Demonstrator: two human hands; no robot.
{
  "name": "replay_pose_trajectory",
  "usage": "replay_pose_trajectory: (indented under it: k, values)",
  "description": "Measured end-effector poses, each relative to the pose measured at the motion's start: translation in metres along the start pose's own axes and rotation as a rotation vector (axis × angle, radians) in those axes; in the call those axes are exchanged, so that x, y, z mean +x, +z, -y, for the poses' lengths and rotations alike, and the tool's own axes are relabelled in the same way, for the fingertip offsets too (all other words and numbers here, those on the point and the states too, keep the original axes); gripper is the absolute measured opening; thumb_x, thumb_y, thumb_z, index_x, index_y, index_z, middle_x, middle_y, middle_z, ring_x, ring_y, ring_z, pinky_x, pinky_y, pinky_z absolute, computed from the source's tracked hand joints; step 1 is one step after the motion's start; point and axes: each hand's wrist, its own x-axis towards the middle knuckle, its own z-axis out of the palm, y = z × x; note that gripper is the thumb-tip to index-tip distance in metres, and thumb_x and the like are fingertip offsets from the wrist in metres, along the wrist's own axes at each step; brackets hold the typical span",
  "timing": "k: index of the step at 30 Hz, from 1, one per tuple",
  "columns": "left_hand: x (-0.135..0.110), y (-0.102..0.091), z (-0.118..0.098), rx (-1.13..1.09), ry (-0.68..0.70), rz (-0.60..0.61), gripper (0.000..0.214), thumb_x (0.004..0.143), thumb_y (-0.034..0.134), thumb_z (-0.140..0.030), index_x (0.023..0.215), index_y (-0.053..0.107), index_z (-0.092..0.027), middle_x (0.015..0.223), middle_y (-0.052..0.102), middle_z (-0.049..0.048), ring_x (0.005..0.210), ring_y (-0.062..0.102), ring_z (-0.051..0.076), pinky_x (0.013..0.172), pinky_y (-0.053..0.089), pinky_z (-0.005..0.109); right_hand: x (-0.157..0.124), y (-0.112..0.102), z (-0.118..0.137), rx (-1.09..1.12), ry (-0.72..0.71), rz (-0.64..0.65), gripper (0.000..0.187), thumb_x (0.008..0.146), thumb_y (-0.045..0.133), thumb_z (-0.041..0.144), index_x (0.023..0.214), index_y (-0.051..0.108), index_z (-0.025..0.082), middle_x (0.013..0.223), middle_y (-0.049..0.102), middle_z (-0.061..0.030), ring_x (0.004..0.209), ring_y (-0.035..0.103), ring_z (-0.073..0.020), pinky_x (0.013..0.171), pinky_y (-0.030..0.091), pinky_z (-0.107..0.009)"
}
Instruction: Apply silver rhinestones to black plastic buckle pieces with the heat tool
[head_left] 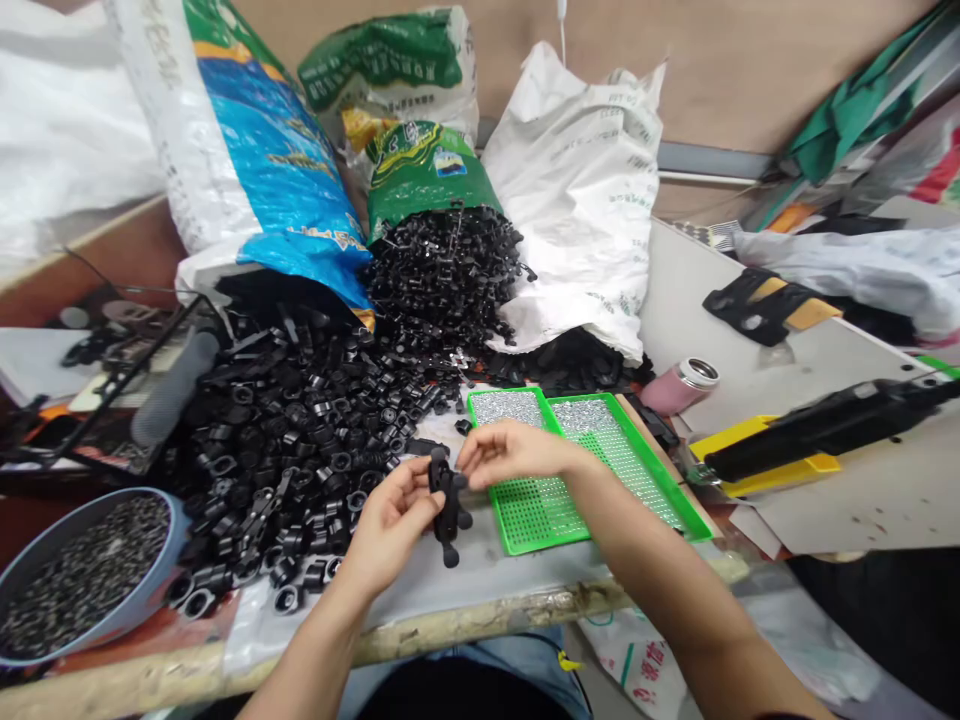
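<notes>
A black plastic part with several rounded knobs [448, 510] stands upright in my left hand [394, 515], between thumb and fingers. Close by on its right side is my right hand [514, 450], fingers curled together with the tips at the part's upper edge. Whatever lies between those fingertips is too small to make out. Below my right hand is a green perforated tray [517, 545], with small silvery pieces [506, 407] heaped in its far end. A second green tray [630, 465] beside it also holds silvery pieces [585, 415].
Loose black ring-like parts [300, 430] pile up on the left, near a blue-grey basin [176, 535] of small dark pieces. Black parts [442, 280] spill from a green sack [427, 175]. A pink flask [679, 388] and a black power screwdriver [810, 435] over a yellow holder [817, 467] are right.
</notes>
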Motion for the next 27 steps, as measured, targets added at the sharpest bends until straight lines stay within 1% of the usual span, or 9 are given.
replay_pose_trajectory:
  k: [2,4,6,9,11,14,16,20,27]
  values:
    - [0.001,0.002,0.002,0.024,0.010,-0.060,0.044,0.071,0.084,-0.032,0.109,0.066,-0.017,0.082,0.071,0.0011,0.062,0.060,0.012,0.055,0.046,0.021,0.023,-0.037,-0.006,-0.257,0.148,-0.341,0.019,0.079,0.084,0.030,0.092,0.075,0.020,0.092,0.079,-0.0035,0.089,0.075,-0.0178,0.082,0.057,-0.027]
    - [0.002,0.004,0.004,0.035,0.028,-0.081,0.043,0.070,0.084,-0.034,0.105,0.064,-0.017,0.077,0.068,-0.0010,0.060,0.056,0.011,0.056,0.044,0.021,0.047,-0.069,-0.016,-0.349,0.234,-0.536,0.014,0.091,0.070,0.029,0.096,0.076,0.017,0.104,0.079,-0.0110,0.105,0.074,-0.0230,0.091,0.055,-0.031]
    - [0.001,0.006,0.005,0.038,0.030,-0.078,0.042,0.070,0.083,-0.035,0.102,0.064,-0.017,0.076,0.068,-0.0009,0.062,0.056,0.011,0.058,0.045,0.021,0.067,-0.089,-0.030,-0.418,0.325,-0.637,0.022,0.093,0.069,0.034,0.086,0.076,0.014,0.102,0.079,-0.0158,0.110,0.073,-0.0289,0.094,0.054,-0.034]
    - [0.001,0.008,0.006,0.050,-0.002,-0.047,0.041,0.069,0.082,-0.038,0.099,0.064,-0.017,0.074,0.066,-0.0009,0.060,0.056,0.011,0.056,0.045,0.021,0.089,-0.097,-0.049,-0.483,0.429,-0.709,0.031,0.086,0.077,0.045,0.083,0.077,0.014,0.104,0.078,-0.0184,0.112,0.072,-0.0332,0.094,0.055,-0.035]
    - [0.000,0.010,0.006,0.052,-0.031,-0.032,0.042,0.068,0.083,-0.039,0.099,0.063,-0.017,0.074,0.065,-0.0016,0.058,0.056,0.012,0.054,0.046,0.022,0.097,-0.097,-0.058,-0.505,0.472,-0.766,0.036,0.083,0.078,0.046,0.100,0.078,0.014,0.117,0.075,-0.0195,0.118,0.070,-0.0334,0.095,0.055,-0.036]
    - [0.000,0.012,0.006,0.038,-0.062,-0.034,0.047,0.068,0.085,-0.042,0.101,0.061,-0.019,0.077,0.065,-0.0012,0.059,0.061,0.014,0.052,0.051,0.024,0.105,-0.100,-0.064,-0.508,0.505,-0.838,0.055,0.083,0.077,0.041,0.130,0.069,0.014,0.131,0.070,-0.0190,0.122,0.068,-0.0305,0.096,0.055,-0.032]
    - [0.000,0.013,0.006,0.034,-0.065,-0.044,0.049,0.069,0.085,-0.043,0.104,0.060,-0.019,0.081,0.067,-0.0002,0.061,0.063,0.015,0.052,0.052,0.024,0.109,-0.103,-0.066,-0.499,0.511,-0.854,0.062,0.082,0.078,0.042,0.136,0.065,0.013,0.131,0.070,-0.0193,0.120,0.069,-0.0295,0.094,0.056,-0.029]
    - [-0.002,0.011,0.007,0.026,-0.069,-0.050,0.054,0.070,0.086,-0.045,0.109,0.058,-0.019,0.082,0.068,0.0003,0.063,0.067,0.016,0.052,0.053,0.024,0.110,-0.110,-0.069,-0.500,0.507,-0.869,0.059,0.081,0.079,0.041,0.132,0.069,0.013,0.129,0.071,-0.0201,0.117,0.071,-0.0314,0.092,0.057,-0.030]
    - [0.001,0.004,0.008,-0.025,-0.073,-0.075,0.054,0.069,0.088,-0.045,0.108,0.060,-0.019,0.073,0.065,-0.0034,0.067,0.071,0.018,0.051,0.050,0.021,0.083,-0.130,-0.076,-0.520,0.471,-0.825,0.026,0.088,0.071,0.026,0.105,0.079,0.009,0.103,0.079,-0.0187,0.102,0.075,-0.0286,0.089,0.057,-0.030]
